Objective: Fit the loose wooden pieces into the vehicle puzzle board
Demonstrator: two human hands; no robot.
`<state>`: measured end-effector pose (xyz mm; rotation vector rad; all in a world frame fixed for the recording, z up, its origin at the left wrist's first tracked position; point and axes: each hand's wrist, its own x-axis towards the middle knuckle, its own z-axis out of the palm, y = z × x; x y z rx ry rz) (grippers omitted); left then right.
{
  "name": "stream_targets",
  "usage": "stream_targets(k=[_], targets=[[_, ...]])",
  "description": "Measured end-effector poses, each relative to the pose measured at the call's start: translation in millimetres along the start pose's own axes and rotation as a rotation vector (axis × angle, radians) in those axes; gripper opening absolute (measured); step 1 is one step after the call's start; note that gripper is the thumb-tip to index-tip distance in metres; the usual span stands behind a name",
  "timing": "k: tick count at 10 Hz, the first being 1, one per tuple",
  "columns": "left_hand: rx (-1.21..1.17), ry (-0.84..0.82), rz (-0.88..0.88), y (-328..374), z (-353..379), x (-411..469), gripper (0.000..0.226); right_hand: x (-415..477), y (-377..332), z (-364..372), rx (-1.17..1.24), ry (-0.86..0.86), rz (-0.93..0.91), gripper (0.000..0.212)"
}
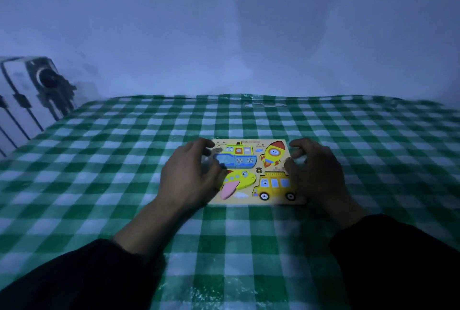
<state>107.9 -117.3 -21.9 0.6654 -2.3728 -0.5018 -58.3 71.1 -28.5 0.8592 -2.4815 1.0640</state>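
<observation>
A yellow wooden vehicle puzzle board (251, 200) lies flat on the green checked cloth. It shows a blue and yellow ship (236, 156), a rocket (273, 153), a yellow plane with a pink wing (237, 181) and a yellow bus (275, 185), all seated in the board. My left hand (189, 175) covers the board's left edge with curled fingers over the ship's left end. My right hand (315, 170) rests on the right edge, fingers bent beside the rocket. I see no loose piece in either hand.
The green and white checked cloth (124, 160) covers the whole surface up to a pale wall. A white power strip with dark plugs and cables (32, 90) sits at the far left. The light is dim.
</observation>
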Motion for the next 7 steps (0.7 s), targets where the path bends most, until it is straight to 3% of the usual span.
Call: stream_targets(k=[2, 4, 7], targets=[[0.054, -0.062, -0.076, -3.4, 0.0, 0.0, 0.044, 0.5, 4.1, 1.6, -0.024, -0.045, 0.052, 0.028], [-0.015, -0.096, -0.084, 0.9, -1.7, -0.9, 0.030, 0.0, 1.6, -0.3, -0.005, -0.055, 0.073, 0.027], [0.043, -0.060, -0.059, 3.5, -1.0, -2.5, 0.030, -2.5, -3.5, -2.6, -0.028, -0.042, 0.101, 0.025]])
